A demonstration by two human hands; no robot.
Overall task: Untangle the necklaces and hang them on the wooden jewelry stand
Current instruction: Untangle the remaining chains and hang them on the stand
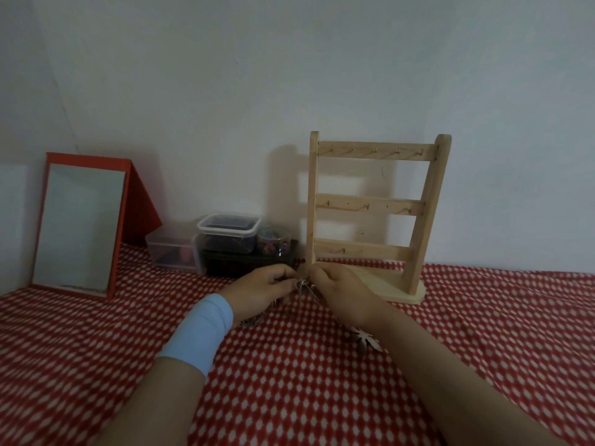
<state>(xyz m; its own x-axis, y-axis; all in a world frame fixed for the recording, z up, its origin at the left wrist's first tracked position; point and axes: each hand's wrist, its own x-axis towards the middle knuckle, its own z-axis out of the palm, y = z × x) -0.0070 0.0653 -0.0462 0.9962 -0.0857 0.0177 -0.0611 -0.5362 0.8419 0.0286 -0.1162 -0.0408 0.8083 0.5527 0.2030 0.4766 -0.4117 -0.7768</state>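
Note:
The wooden jewelry stand (373, 207) is upright against the wall, with three hook rails and no necklace on them. Just in front of its left foot, my left hand (260, 292) and my right hand (338, 292) meet and both pinch a small tangle of silver necklaces (302, 284). Thin chain hangs down from the tangle between the hands. More chain lies under my left wrist (251, 321). A white snowflake-shaped pendant (365, 339) lies on the cloth beside my right forearm. A light blue band wraps my left wrist.
A red-framed mirror (80, 226) leans at the far left. Clear plastic boxes (225, 239) and a small round jar of beads (273, 239) stand on a black box left of the stand. A red cloth with white dots (289, 381) covers the surface.

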